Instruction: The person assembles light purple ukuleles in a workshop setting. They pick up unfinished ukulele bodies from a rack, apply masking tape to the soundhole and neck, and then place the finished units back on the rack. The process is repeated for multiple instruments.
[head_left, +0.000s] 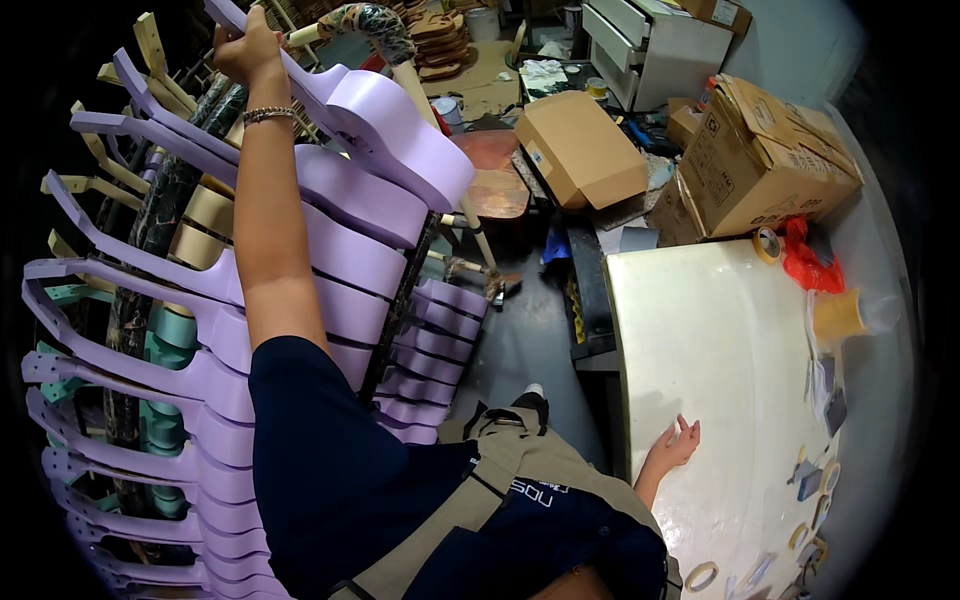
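Note:
At the upper left, my left hand is closed round the neck of a lavender guitar, near its upper end. This guitar has no strings that I can see, and its body lies over the top of a long row of like lavender guitars on a rack. My bare left forearm crosses in front of part of that row. To the right, my right hand is over the edge of a pale table, holding nothing, its fingers partly spread.
Dark rack bars and teal guitars show behind the lavender row. On the table are several tape rolls and a red plastic bag. Cardboard boxes and a white drawer cabinet stand beyond. A wooden stool seat is ahead.

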